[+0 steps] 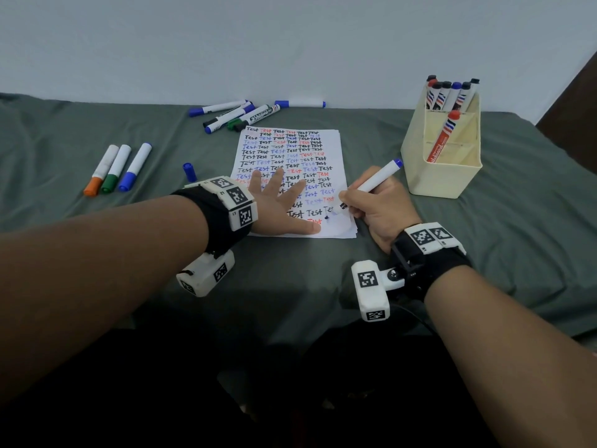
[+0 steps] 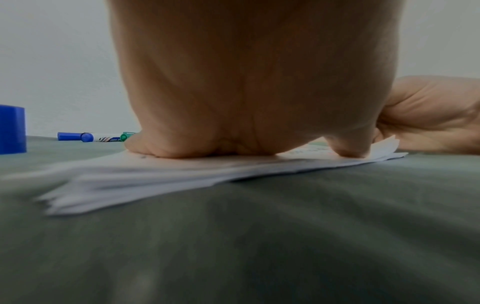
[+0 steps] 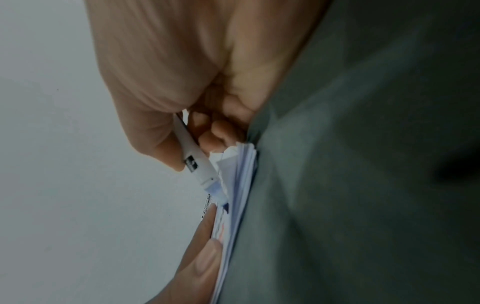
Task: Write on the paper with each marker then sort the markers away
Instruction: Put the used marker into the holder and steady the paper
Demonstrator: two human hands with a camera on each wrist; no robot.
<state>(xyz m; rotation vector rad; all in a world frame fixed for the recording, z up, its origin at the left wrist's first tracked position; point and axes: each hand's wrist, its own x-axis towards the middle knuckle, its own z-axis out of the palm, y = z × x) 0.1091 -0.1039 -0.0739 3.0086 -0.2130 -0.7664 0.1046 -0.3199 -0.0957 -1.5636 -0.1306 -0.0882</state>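
Head view shows our left hand pressing splayed fingers flat on the paper to steady it, while our right hand pinches the blue marker, tip down, to write.

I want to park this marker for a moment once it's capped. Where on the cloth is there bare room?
Bare cloth lies between the three capped markers and the paper, except the loose blue cap; also between paper and organizer, and in front of the right hand. The marker pile behind the paper is crowded.
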